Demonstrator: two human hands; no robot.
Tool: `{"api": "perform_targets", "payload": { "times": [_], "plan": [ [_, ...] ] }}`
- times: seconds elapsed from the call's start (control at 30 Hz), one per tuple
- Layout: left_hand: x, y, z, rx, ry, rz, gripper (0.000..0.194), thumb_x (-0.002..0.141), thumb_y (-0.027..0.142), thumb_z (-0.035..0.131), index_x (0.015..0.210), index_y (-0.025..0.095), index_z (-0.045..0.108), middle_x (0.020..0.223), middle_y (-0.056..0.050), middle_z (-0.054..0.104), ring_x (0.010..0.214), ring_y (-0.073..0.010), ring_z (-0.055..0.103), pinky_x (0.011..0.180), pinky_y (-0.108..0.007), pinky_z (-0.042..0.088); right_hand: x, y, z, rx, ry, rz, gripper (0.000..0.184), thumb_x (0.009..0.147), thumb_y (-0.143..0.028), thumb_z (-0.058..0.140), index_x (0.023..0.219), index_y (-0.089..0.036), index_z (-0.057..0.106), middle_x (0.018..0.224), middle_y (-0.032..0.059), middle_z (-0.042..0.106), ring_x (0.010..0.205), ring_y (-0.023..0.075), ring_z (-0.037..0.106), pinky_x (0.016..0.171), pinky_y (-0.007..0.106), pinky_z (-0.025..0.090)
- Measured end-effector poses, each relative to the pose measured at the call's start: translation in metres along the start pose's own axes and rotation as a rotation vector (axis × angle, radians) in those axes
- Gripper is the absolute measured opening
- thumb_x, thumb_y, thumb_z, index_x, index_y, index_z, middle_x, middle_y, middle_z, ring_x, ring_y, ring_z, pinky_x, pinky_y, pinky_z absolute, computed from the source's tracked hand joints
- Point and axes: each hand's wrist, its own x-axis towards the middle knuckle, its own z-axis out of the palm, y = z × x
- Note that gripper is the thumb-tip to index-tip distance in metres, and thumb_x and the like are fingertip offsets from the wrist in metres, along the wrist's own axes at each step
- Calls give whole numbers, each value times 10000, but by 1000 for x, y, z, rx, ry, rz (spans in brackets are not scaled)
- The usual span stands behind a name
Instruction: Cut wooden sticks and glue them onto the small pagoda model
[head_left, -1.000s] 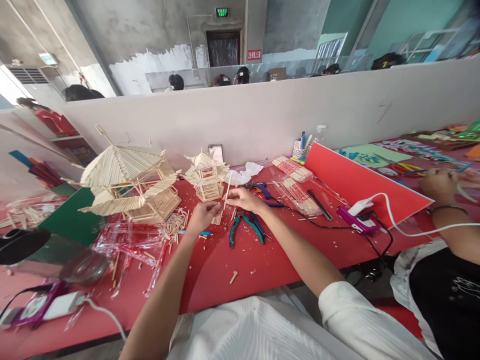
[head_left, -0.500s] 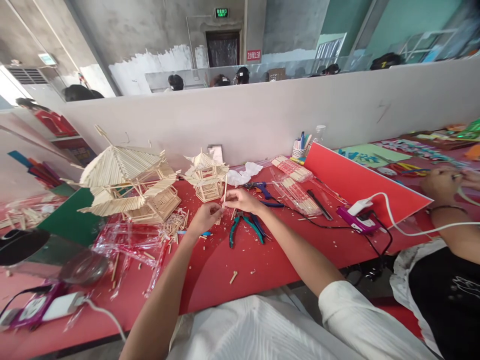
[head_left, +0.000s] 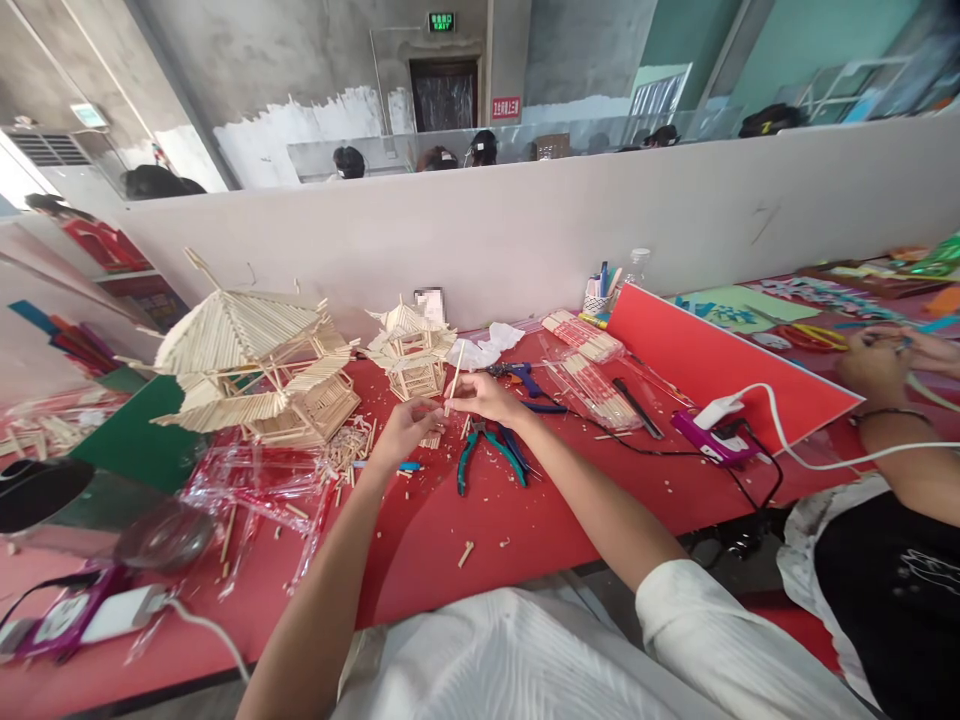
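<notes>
The bare left hand [head_left: 409,432] is being held back upward, its fingers being curled inward. Just beside those fingertips, the bare right hand [head_left: 486,397] is being held in a pinch, thumb against fingers. Behind the left fingers, the bare left forearm [head_left: 322,580] is being extended forward; behind the right fingers, the bare right forearm [head_left: 600,490] is being angled inward, a loose white cloth sleeve [head_left: 697,610] being worn above it.

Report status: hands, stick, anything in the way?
Right hand pinching wooden stick, upper end leaning slightly right. Left hand at its lower end, grip unclear. Teal-handled pliers lying close by right wrist, handles spread.
</notes>
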Motion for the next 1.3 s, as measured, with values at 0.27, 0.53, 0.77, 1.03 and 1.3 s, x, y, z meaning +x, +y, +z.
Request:
{"api": "perform_targets", "payload": {
  "times": [0.27, 0.53, 0.77, 1.03, 1.3],
  "plan": [
    [6, -9, 5, 44, 31, -39, 454, 580, 501, 866, 739, 139, 642, 659, -35, 704, 617, -160, 676, 625, -275, 551, 0, -1, 7, -54, -43, -21, 292, 718, -386, 791, 851, -156, 671, 842, 49, 724, 802, 186, 672, 779, 302, 509],
    [6, -9, 1, 37, 2, -36, 414, 573, 447, 873, 732, 141, 644, 663, -27, 701, 618, -161, 674, 628, -272, 549, -1, -1, 7, -60, -37, -23, 320, 713, -398, 803, 877, -156, 674, 873, 58, 733, 831, 195, 685, 795, 302, 513],
    [5, -7, 3, 47, 74, 53, 502, 598, 373, 867, 993, 159, 643, 809, -52, 733, 700, -183, 703, 663, -299, 577, 1, 2, 9, -66, -25, -17, 324, 697, -403, 811, 857, -156, 674, 845, 53, 732, 796, 194, 688, 754, 292, 513],
    [1, -5, 5, 190, 132, 106, 514, 697, 327, 804, 1156, 211, 605, 901, -66, 754, 752, -205, 726, 713, -323, 580, 2, 8, 10, -57, -8, -36, 322, 699, -400, 812, 864, -154, 685, 842, 54, 737, 796, 197, 694, 750, 288, 517],
    [-7, 5, 8, 681, 220, 188, 422, 800, 280, 726, 1206, 295, 610, 923, -28, 783, 843, -236, 736, 778, -312, 511, 3, 11, 11, -17, -17, -58, 320, 701, -397, 818, 858, -154, 684, 831, 47, 729, 777, 189, 687, 749, 291, 524]
  ]
}}
